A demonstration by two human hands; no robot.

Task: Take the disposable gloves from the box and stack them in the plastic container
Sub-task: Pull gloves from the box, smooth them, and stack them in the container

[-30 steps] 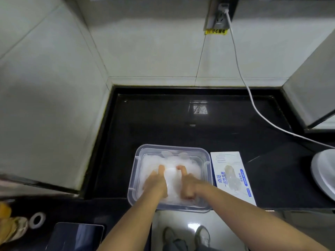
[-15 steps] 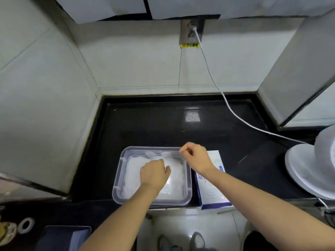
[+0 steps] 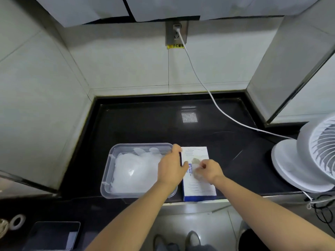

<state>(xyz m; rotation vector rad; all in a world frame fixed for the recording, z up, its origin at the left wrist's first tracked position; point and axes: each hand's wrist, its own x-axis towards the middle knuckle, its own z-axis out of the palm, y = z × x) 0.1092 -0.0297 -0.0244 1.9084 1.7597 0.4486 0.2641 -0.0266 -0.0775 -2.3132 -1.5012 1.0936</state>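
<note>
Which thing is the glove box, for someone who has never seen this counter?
On the black counter, at the front edge, sits a clear plastic container. The glove box lies flat just beside it, toward the white fan. It alone is white cardboard with blue print, a glove poking from its top.

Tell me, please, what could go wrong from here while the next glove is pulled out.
The glove box sits at the front edge of the counter; the right hand tugging the glove could drag it off if the left hand loosens its grip. The fan nearby, if running, might scatter the loose stacked gloves.
</note>
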